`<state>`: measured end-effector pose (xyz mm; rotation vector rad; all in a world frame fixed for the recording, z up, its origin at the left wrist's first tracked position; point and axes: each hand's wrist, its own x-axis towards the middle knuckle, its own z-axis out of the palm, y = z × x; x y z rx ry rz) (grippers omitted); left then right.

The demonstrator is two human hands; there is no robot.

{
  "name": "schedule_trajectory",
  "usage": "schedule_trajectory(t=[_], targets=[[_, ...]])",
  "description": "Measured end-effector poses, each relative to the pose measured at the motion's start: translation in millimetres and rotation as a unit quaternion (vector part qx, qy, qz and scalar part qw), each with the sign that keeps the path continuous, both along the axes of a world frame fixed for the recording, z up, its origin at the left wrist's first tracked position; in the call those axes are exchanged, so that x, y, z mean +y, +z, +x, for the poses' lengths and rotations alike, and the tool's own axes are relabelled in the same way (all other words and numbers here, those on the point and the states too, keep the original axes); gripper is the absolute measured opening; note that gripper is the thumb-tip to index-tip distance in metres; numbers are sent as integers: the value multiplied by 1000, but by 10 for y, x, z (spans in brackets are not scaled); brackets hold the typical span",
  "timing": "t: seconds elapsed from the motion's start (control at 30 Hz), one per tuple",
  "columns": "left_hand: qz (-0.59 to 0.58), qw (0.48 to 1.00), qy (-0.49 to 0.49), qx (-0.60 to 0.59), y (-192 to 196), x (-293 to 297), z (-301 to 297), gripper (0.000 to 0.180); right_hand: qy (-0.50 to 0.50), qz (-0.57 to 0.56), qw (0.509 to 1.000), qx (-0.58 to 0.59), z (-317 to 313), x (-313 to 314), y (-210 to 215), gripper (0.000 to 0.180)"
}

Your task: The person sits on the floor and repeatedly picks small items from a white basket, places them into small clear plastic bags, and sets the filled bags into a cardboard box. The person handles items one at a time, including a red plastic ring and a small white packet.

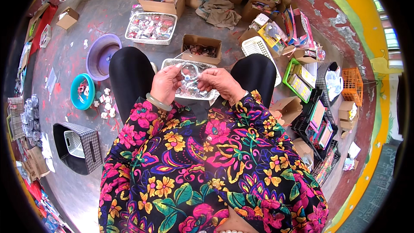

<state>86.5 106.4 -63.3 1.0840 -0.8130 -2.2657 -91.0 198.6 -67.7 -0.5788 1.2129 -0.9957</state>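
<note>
1. The left hand (166, 84) and right hand (220, 84) meet just above the tray (172, 62) that lies across the lap, both pinched on one clear packet (189, 75) — fingertips closed on its edges, the packet held between them.
2. The tray is the landmark: a cardboard box (201, 48) of small items sits just beyond it, a white basket (258, 49) to its right, a purple basin (103, 56) and a teal bowl (83, 91) to its left on the floor.
3. Progress, as a judgement: the tray already holds clear packets, so some look handled, and the box beyond is not empty — work seems midway, with more left.
4. Hard to tell: what is inside the packet, whether it is sealed, and how many pieces lie in the tray under the hands.
</note>
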Motion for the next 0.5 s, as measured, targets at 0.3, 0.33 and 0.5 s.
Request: schedule_trajectory(t=[0.3, 0.33, 0.5], targets=[[-6, 1000, -5, -3, -4, 12, 14, 17, -23, -22, 999, -18, -3, 17, -47, 17], [-7, 1000, -6, -1, -3, 10, 13, 17, -29, -22, 999, -9, -8, 18, -43, 18], [2, 999, -20, 29, 28, 12, 12, 26, -129, -50, 990, 25, -37, 39, -31, 19]])
